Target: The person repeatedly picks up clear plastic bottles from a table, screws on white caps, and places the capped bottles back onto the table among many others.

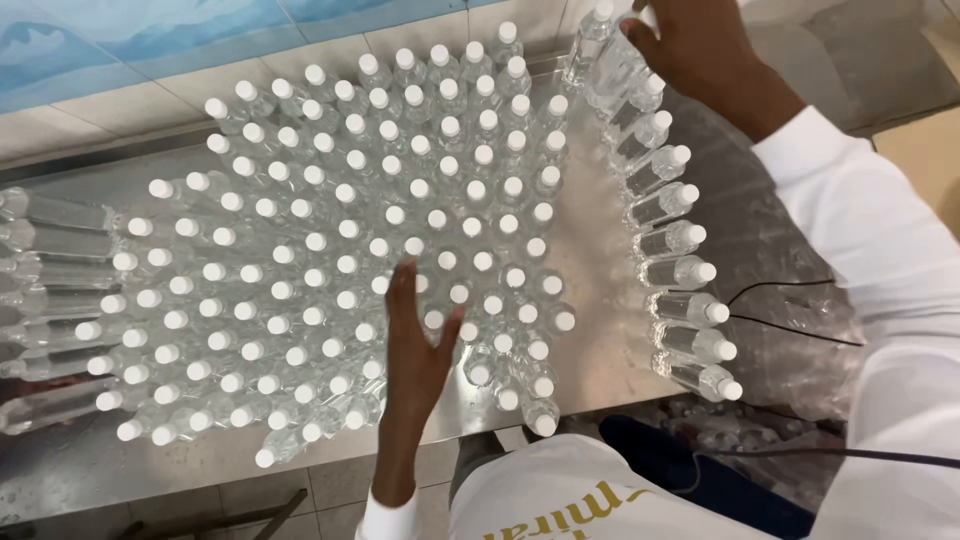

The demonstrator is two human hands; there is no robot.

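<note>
Steel table (590, 260) by a tiled wall, packed w/ clear bottles (330, 250), white caps up, plus a row lying flat (675, 270) on the right. Left hand (420, 340) is open, flat against the upright cluster. Right hand (690, 45) rests on the top lying bottles; grip unclear. Bottles look light, smooth, prob. tippy; best held round the body.

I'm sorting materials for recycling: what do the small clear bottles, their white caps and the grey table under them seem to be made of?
The small clear bottles look like thin transparent plastic: see-through walls with soft glints, though glass cannot be ruled out. Their white round caps look like opaque matte plastic. The grey table looks like brushed stainless steel: a dull, streaky sheen with blurred reflections.
</note>
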